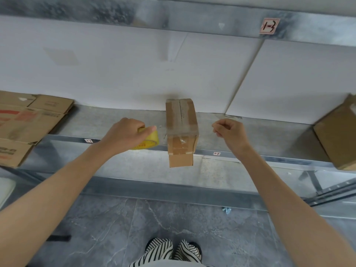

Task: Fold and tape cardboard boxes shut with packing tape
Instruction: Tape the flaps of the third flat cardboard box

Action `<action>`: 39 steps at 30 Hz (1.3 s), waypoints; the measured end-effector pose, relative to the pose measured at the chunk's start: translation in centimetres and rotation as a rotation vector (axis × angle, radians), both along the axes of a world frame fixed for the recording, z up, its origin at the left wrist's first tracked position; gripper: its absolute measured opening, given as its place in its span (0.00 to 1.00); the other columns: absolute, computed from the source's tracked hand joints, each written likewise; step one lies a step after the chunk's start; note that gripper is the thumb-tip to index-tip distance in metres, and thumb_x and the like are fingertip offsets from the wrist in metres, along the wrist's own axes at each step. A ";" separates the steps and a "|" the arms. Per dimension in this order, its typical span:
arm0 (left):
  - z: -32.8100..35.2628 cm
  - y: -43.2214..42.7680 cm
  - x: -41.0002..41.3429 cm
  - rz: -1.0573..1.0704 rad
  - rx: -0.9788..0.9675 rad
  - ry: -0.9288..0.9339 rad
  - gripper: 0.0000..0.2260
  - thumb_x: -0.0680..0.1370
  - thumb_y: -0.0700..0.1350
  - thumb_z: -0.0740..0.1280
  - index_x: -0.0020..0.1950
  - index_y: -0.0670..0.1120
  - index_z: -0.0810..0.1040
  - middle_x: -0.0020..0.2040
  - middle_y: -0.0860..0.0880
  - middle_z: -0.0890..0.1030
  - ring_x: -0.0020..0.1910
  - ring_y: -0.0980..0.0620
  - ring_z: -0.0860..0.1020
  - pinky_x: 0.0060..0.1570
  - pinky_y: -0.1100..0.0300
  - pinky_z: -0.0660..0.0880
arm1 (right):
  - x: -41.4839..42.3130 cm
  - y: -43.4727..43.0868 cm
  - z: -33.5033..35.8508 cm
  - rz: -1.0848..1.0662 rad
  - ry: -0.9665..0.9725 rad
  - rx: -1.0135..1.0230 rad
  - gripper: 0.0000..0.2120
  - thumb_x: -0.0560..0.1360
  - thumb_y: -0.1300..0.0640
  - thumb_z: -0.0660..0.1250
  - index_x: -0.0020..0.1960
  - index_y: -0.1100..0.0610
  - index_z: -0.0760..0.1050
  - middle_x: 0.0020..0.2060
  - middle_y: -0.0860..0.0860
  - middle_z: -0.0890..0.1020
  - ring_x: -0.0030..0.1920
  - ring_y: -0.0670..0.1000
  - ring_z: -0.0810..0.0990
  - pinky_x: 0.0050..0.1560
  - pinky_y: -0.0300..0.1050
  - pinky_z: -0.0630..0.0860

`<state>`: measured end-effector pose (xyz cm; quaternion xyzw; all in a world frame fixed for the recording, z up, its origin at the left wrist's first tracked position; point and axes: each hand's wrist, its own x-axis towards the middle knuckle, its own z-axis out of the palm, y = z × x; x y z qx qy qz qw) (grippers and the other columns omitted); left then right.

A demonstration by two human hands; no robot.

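Several flattened cardboard boxes [28, 120] lie stacked at the left end of a metal shelf [115, 120]. They are folded flat, one with red print on its face.

Just right of them the left hand [123, 133] grips a yellow roll of packing tape [149, 140]. Its fingers are curled over the top of the roll and the thumb lies along the near side, holding the roll at the shelf's front edge.

Beside the roll, at the middle of the shelf, sits a small cardboard box [182, 120]. Its flaps are closed and clear tape runs along the top seam and down the front face, so its contents are hidden. The near end of the box overhangs the shelf's front lip.

Right of the box and apart from it, the right hand [230, 132] hangs above the shelf. Its fingers are curled into a loose fist, thumb against forefinger, and nothing shows in them.

At the far right a larger brown carton [336, 135] rests tilted on the shelf, cut off by the frame edge; what it holds cannot be seen.

White boards [115, 74] stand behind the shelf, and striped shoes [173, 251] show on the grey floor [115, 228] below.
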<state>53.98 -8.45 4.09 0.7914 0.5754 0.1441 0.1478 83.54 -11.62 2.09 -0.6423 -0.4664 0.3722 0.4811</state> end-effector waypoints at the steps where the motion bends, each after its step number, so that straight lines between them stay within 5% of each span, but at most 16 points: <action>1: -0.1 0.0 0.2 -0.002 0.011 0.000 0.24 0.78 0.58 0.60 0.29 0.45 0.61 0.26 0.47 0.65 0.28 0.49 0.64 0.30 0.58 0.60 | 0.3 -0.1 -0.2 -0.008 0.000 -0.006 0.11 0.75 0.67 0.66 0.36 0.56 0.77 0.28 0.46 0.78 0.27 0.38 0.74 0.36 0.31 0.73; 9: -1.7 1.3 1.1 -0.016 0.149 0.164 0.23 0.79 0.57 0.60 0.29 0.44 0.68 0.26 0.48 0.70 0.27 0.50 0.68 0.29 0.61 0.59 | 1.0 0.3 -1.7 -0.005 -0.054 -0.065 0.10 0.75 0.64 0.67 0.37 0.54 0.78 0.31 0.48 0.79 0.34 0.45 0.74 0.41 0.38 0.73; 14: -3.2 2.2 1.5 0.010 0.172 0.232 0.23 0.79 0.57 0.59 0.31 0.43 0.69 0.26 0.48 0.70 0.28 0.47 0.70 0.30 0.60 0.59 | 0.5 1.0 -2.6 0.007 -0.140 -0.080 0.11 0.75 0.65 0.65 0.36 0.54 0.76 0.32 0.47 0.78 0.31 0.40 0.73 0.37 0.32 0.70; 20: -5.7 2.4 3.9 0.007 0.176 0.236 0.24 0.78 0.59 0.61 0.29 0.45 0.65 0.23 0.50 0.66 0.24 0.48 0.66 0.28 0.62 0.58 | -2.4 1.8 -4.7 0.005 -0.315 -0.044 0.06 0.78 0.65 0.61 0.45 0.60 0.76 0.33 0.45 0.75 0.32 0.42 0.71 0.30 0.28 0.67; 25: -6.6 2.2 5.1 0.092 0.146 0.184 0.24 0.79 0.55 0.61 0.28 0.46 0.59 0.23 0.49 0.65 0.25 0.46 0.64 0.28 0.61 0.55 | -4.9 2.3 -6.4 -0.039 -0.177 -0.070 0.07 0.79 0.65 0.57 0.49 0.58 0.73 0.34 0.48 0.76 0.32 0.44 0.71 0.29 0.33 0.65; 28: -6.8 2.1 5.3 0.103 0.143 0.161 0.23 0.80 0.54 0.61 0.28 0.45 0.61 0.23 0.49 0.65 0.23 0.49 0.62 0.27 0.62 0.56 | -4.8 2.6 -7.1 -0.043 -0.128 -0.161 0.10 0.80 0.62 0.58 0.60 0.58 0.70 0.35 0.50 0.75 0.32 0.46 0.71 0.33 0.41 0.67; 33: -6.7 1.0 6.2 0.152 0.108 0.111 0.24 0.79 0.56 0.60 0.28 0.45 0.59 0.23 0.50 0.64 0.24 0.49 0.61 0.28 0.61 0.58 | -2.6 3.3 -5.1 -0.030 -0.306 -0.159 0.14 0.79 0.61 0.60 0.65 0.59 0.71 0.35 0.45 0.73 0.35 0.44 0.73 0.35 0.36 0.69; 36: -6.4 -0.6 8.2 0.159 0.071 0.052 0.25 0.79 0.60 0.55 0.29 0.44 0.62 0.23 0.49 0.65 0.24 0.48 0.64 0.27 0.60 0.59 | -2.3 3.6 -1.5 0.030 -0.238 -0.081 0.15 0.78 0.52 0.61 0.62 0.56 0.74 0.40 0.44 0.77 0.40 0.43 0.78 0.39 0.38 0.75; 39: -6.3 -2.6 10.5 0.228 -0.065 -0.007 0.22 0.80 0.57 0.54 0.32 0.44 0.68 0.27 0.50 0.71 0.29 0.48 0.70 0.29 0.58 0.62 | -2.5 3.0 0.2 0.257 -0.499 -0.086 0.24 0.74 0.40 0.65 0.64 0.54 0.72 0.53 0.48 0.77 0.52 0.49 0.76 0.50 0.44 0.73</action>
